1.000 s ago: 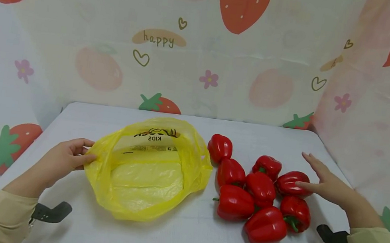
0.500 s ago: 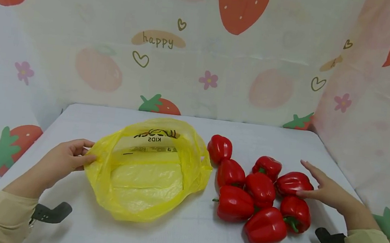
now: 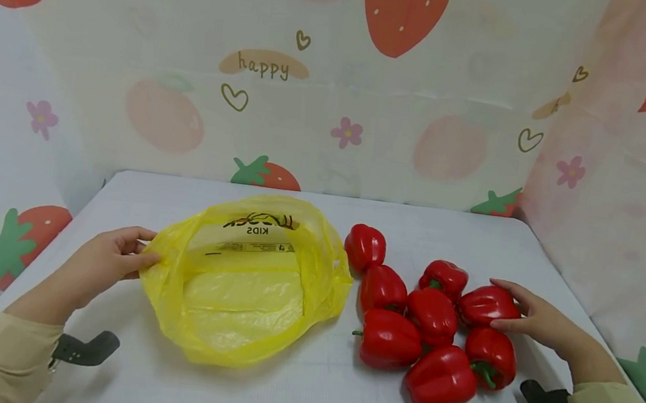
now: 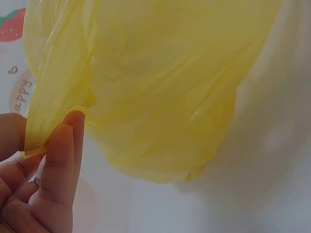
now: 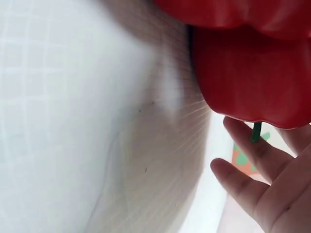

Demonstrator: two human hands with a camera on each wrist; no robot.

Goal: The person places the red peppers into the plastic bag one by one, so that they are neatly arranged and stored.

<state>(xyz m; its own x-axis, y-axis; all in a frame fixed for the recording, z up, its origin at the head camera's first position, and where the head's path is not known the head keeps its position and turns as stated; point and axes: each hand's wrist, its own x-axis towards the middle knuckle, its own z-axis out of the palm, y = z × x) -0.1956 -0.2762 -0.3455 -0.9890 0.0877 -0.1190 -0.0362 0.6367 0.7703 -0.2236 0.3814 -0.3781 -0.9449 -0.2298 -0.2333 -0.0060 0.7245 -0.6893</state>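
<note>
A yellow plastic bag with dark print stands with its mouth spread wide on the left half of the table. My left hand pinches the left edge of its rim between thumb and fingers, and the left wrist view shows the fingertips on the thin film. At the right, my right hand has thumb and forefinger on either side of a red bell pepper. From the right wrist, other fingers appear spread beside the green stem of a pepper. The palm side is partly hidden.
Several more red bell peppers, such as the front one and the back one, lie clustered between the bag and my right hand. The white table is enclosed by strawberry-printed cloth walls.
My right hand has come down onto the rightmost bell pepper, and its raised forefinger has lowered to the pepper's top. The left hand and the bag have stayed in place.
</note>
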